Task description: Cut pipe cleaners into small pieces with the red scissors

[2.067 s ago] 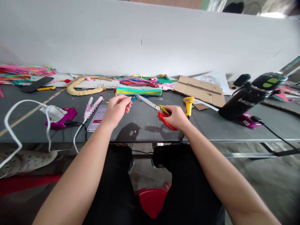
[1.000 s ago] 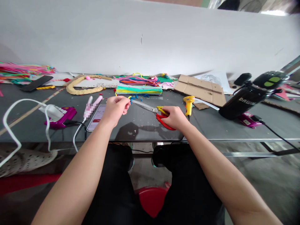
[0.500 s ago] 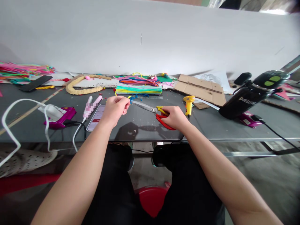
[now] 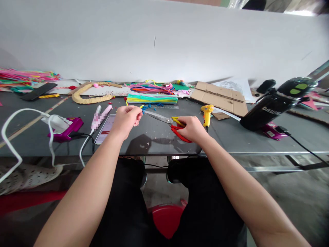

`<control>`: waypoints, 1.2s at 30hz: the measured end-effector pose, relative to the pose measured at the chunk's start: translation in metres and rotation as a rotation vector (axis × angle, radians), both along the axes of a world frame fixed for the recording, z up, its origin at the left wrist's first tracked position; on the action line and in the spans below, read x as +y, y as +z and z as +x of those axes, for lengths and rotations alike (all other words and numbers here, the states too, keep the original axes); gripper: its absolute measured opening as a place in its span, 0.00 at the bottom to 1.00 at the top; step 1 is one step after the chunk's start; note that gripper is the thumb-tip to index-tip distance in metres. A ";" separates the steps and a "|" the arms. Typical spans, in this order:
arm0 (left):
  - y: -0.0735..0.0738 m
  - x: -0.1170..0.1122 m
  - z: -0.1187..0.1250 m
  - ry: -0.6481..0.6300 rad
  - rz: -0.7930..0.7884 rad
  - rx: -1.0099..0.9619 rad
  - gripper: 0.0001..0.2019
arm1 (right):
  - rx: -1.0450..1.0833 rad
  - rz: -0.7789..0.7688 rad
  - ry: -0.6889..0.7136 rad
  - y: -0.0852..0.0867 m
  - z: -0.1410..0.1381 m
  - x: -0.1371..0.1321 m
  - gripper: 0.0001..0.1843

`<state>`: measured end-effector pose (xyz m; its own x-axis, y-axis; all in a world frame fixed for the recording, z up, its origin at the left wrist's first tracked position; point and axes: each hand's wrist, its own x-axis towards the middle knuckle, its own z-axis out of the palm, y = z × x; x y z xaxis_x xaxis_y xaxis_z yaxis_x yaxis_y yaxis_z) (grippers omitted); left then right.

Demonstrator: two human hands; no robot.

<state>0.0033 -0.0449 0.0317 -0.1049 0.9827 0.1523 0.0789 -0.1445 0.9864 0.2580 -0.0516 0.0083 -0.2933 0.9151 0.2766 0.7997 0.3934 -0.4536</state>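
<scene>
My right hand (image 4: 191,128) grips the red and yellow handles of a pair of scissors (image 4: 164,120), whose steel blades point left toward my left hand (image 4: 127,118). The left hand is closed in a pinch on a small piece with a yellow end at its fingertips, too small to name. The blade tips sit right beside that pinch, over blue pipe-cleaner scraps (image 4: 149,107) on the grey table (image 4: 154,137).
A phone (image 4: 104,129) lies under my left wrist, a purple glue gun (image 4: 65,127) with a white cable to its left. Stacked pipe cleaners (image 4: 152,98), a yellow glue gun (image 4: 207,115), cardboard (image 4: 221,97) and a black bottle (image 4: 277,103) lie beyond and to the right.
The scissors swung down and left from a raised angle until the blade tips reached my left fingertips. Over the last half second nothing has visibly moved.
</scene>
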 end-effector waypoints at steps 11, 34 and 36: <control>0.001 0.002 0.000 -0.012 -0.007 -0.063 0.10 | 0.027 0.002 0.009 -0.001 0.000 0.000 0.19; 0.001 0.001 0.000 0.007 0.022 -0.011 0.10 | -0.029 -0.028 0.037 0.006 -0.005 -0.004 0.28; 0.000 0.002 0.000 0.005 0.023 -0.020 0.09 | -0.033 -0.032 0.039 0.007 -0.005 -0.004 0.29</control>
